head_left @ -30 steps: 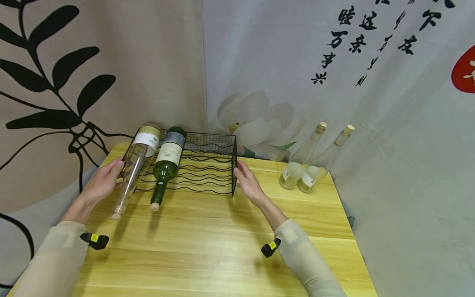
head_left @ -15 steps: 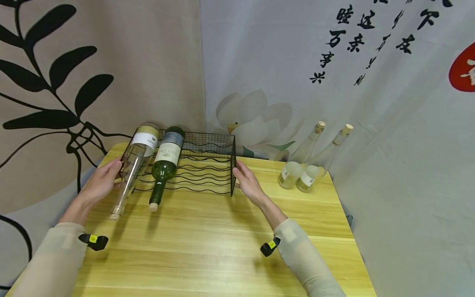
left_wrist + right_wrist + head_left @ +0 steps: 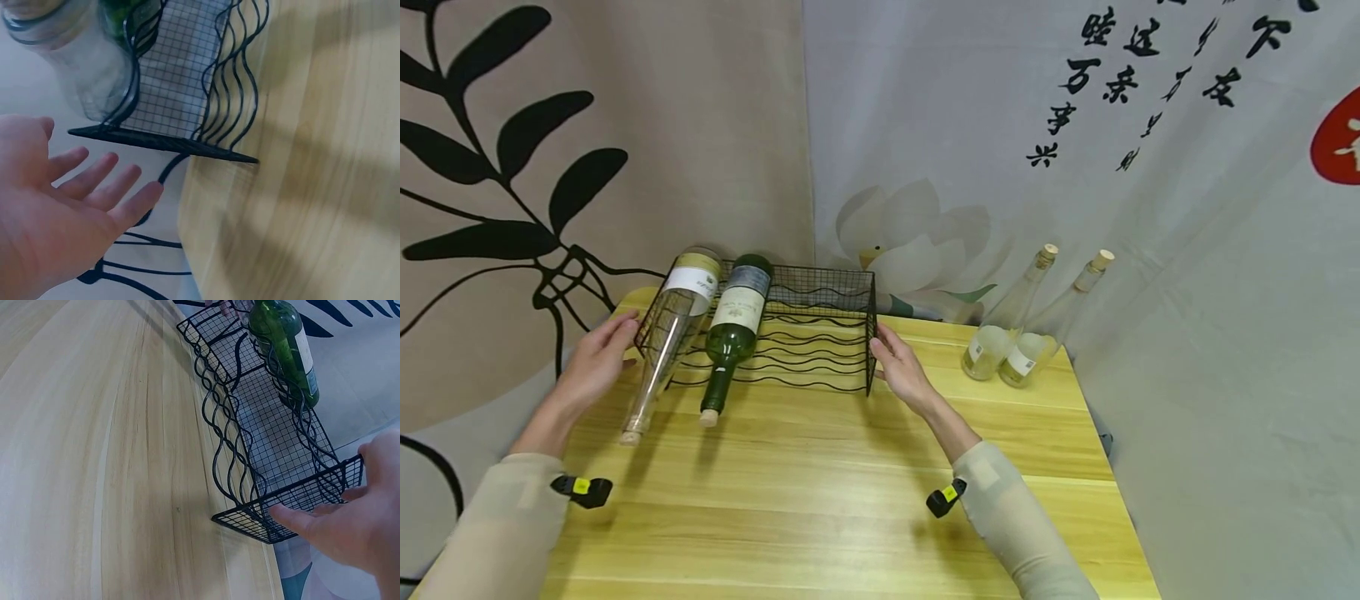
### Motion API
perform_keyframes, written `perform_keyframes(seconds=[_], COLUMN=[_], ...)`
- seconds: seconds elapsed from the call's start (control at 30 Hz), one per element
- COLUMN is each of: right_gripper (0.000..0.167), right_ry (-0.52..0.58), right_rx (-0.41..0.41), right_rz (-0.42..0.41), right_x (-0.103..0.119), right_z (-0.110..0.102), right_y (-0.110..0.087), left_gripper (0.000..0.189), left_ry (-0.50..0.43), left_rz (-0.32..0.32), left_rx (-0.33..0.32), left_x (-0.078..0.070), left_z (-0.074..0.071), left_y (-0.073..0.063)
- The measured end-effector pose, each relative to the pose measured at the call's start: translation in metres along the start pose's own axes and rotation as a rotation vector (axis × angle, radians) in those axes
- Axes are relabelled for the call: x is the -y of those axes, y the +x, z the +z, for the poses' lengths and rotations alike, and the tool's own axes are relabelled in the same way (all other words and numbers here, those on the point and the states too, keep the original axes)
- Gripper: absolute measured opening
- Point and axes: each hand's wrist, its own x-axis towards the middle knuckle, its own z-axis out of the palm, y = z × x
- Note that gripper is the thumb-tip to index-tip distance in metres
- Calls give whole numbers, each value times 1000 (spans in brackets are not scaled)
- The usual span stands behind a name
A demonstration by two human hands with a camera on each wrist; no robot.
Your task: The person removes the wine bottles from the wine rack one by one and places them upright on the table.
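So both arms come in from the bottom of the frame, one per side, angled up and inward, with pale sleeves [image 3: 1026, 525] down to bare wrists [image 3: 955, 435]. Left hand [image 3: 597, 358] sits left of centre with fingers aimed up and right. Its wrist view, lower left, shows the fingers [image 3: 94, 175] pretty much straight and a bit fanned, gaps between them, palm side showing. Right hand [image 3: 904, 371] is right around mid-frame, pointing up-left, fingers extended. In its own wrist view it pokes in from the right edge, some fingers partly hidden.
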Motion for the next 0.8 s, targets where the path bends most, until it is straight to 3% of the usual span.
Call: perform_keyframes(seconds=[0.23, 0.37, 0.8], right_gripper=[66, 66, 66], right_ry=[-9, -17, -27], right_rx=[8, 6, 7], right_rz=[-7, -4, -10], right_x=[0, 0, 0], right_z=[-1, -1, -1], right_y=[-1, -1, -1], left_gripper=[73, 71, 67], left_ry=[155, 195, 290], left_rz=[4, 23, 213], left_rx=[-92, -112, -158], left_x=[-14, -23, -51], left_z=[-5, -5, 1], left_y=[-8, -13, -25])
